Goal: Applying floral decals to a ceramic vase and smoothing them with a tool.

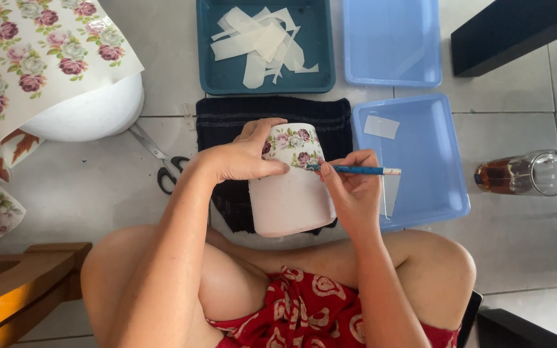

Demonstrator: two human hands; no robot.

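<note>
legs: person sits cross-legged on tiled floor (536, 258), red patterned shorts (304, 309) nearest cam.
pot: white pot (289, 193) lies on its side over a dark knit cloth (227, 125), mouth end away from person, base toward knees.
L hand: left hand (243, 154) wrapped over pot's upper side, fingers (272, 169) curled & gripping it steady.
R hand: right hand (352, 187) pinches a blue-handled brush (359, 170), fingers closed narrow on handle; bristle end touches rose-print strip (294, 145) near pot rim.
step: looks like brushing the floral paper band down onto pot, mid-job; rest of pot body is bare.
next move: prob. needs light, even strokes along strip edge w/ L hand turning pot bit by bit, so thin paper won't wrinkle or tear.
scissors: scissors (162, 161) on floor, left of cloth.
trays: light-blue tray (446, 193) just right of pot w/ a paper scrap; teal tray (214, 58) w/ white paper strips beyond cloth; another light-blue tray (391, 42) beside it.
glass: glass of brown drink (523, 174) far right.
sheet: rose-print sheet (33, 51) far left over a white bowl (91, 113).
</note>
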